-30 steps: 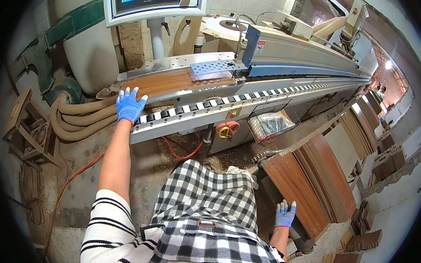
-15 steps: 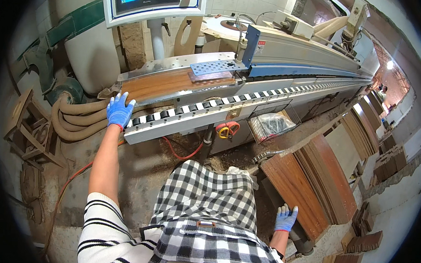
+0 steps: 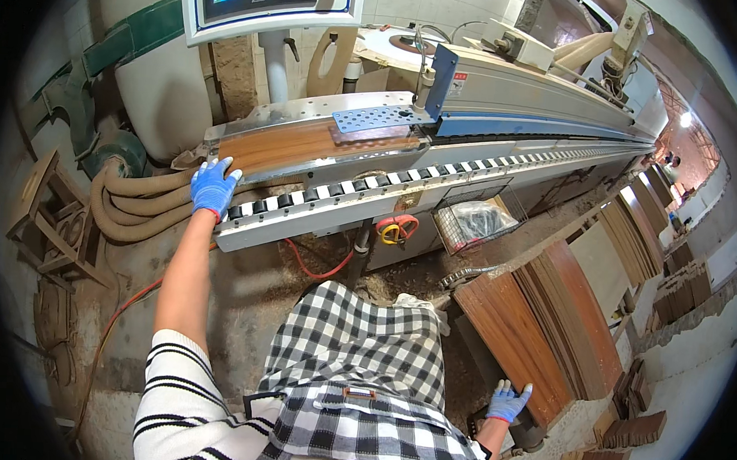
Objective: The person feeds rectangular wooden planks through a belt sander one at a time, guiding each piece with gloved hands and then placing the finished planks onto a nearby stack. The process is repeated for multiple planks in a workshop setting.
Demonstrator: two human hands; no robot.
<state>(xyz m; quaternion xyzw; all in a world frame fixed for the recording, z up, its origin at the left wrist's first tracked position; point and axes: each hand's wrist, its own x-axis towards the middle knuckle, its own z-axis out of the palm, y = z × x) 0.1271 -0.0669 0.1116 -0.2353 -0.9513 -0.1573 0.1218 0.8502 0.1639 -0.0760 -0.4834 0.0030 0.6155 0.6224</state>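
Two blue-gloved hands work well apart. The left hand (image 3: 214, 186) lies flat with fingers spread on the near-left corner of the long grey edge-banding machine (image 3: 522, 93), its fingertips touching the end of the brown wood-grain panel (image 3: 306, 143) that rests on the machine's bed — just above the black-and-white roller rail (image 3: 370, 193). The right hand (image 3: 508, 400) is low at the person's side, fingers open, against the near end of a stack of brown wooden boards (image 3: 537, 328) on the floor; no grip shows.
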